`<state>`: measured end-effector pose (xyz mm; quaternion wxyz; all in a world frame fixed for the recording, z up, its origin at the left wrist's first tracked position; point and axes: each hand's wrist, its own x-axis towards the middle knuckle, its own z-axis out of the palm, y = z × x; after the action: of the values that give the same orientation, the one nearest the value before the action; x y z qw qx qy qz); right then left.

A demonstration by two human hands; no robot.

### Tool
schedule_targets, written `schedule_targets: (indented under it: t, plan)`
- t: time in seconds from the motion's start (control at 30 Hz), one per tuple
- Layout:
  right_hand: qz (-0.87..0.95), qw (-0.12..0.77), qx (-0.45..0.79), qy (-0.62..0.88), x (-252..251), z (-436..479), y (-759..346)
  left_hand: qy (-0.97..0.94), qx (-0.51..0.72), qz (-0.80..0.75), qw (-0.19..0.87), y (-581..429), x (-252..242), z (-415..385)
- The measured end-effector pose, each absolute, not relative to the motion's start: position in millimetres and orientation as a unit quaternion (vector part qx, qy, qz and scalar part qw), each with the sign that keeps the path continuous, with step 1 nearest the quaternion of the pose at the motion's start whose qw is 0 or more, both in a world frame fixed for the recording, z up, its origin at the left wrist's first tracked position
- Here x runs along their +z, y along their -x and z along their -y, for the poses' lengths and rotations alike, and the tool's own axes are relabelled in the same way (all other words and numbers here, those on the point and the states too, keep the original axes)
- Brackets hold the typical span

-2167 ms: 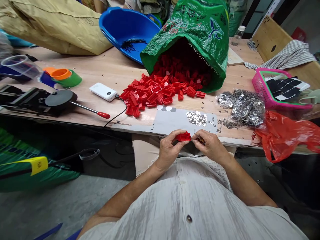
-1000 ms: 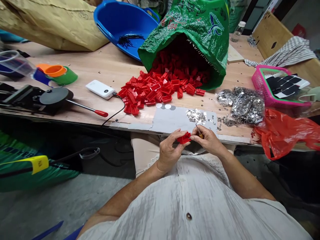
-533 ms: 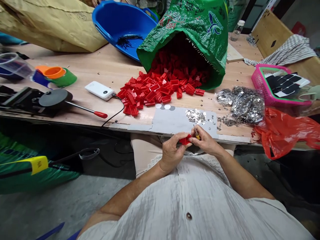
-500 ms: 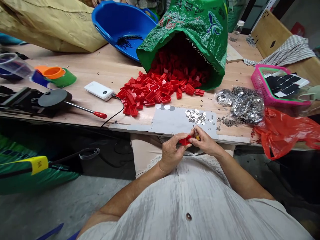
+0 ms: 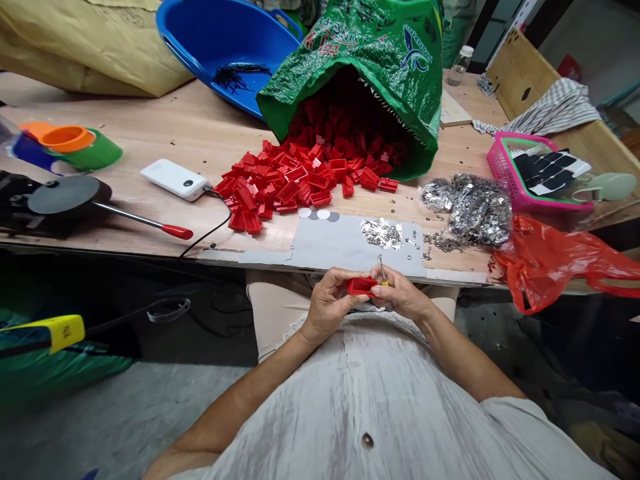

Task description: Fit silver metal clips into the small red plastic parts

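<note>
Over my lap, at the bench's front edge, my left hand pinches a small red plastic box between thumb and fingers. Its hollow side now faces up towards me. My right hand is closed around a small screwdriver, whose metal shaft points up and away and whose yellow handle is mostly covered by the fingers. The right fingertips also touch the right end of the box. Just beyond, small shiny metal pieces lie on a grey sheet.
Red boxes spill from a green sack behind. A white power bank and a red-tipped lever are left. Right are bagged metal parts, a red plastic bag and a pink basket.
The red box has been turned so that its hollow side shows, and the screwdriver stands more upright. Both hands keep hold. The whole view has shifted slightly.
</note>
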<state>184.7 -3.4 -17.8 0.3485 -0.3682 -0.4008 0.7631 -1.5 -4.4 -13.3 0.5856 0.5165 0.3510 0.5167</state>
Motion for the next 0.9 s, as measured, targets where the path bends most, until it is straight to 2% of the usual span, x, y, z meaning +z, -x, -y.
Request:
schedule_targets:
  t: [0.2, 0.27, 0.33, 0.4, 0.47, 0.6, 0.9]
  plan:
    - [0.488, 0.313, 0.704, 0.410, -7.0, -1.1, -193.6, -0.413, 0.536, -0.321, 0.663, -0.8, -18.1, -5.4]
    - [0.573, 0.313, 0.588, 0.478, -2.5, -10.6, -206.4, -0.380, 0.545, -0.321, 0.675, -0.9, -16.3, -8.4]
    - [0.645, 0.315, 0.399, 0.571, -1.2, -22.7, -222.0, -0.354, 0.548, -0.323, 0.686, -0.4, -13.6, -10.2]
    - [0.684, 0.277, 0.232, 0.634, -2.8, -34.6, -236.5, -0.336, 0.546, -0.331, 0.693, 0.5, -11.1, -10.8]
    - [0.707, 0.218, 0.142, 0.657, -5.9, -44.3, -246.4, -0.327, 0.541, -0.340, 0.696, 1.2, -9.9, -10.8]
    - [0.730, 0.139, 0.095, 0.662, -10.0, -56.4, -250.0, -0.324, 0.540, -0.354, 0.691, 1.3, -10.8, -11.2]
    - [0.731, 0.076, 0.077, 0.674, -5.1, -69.2, -236.2, -0.327, 0.535, -0.368, 0.686, 1.5, -16.3, -12.5]
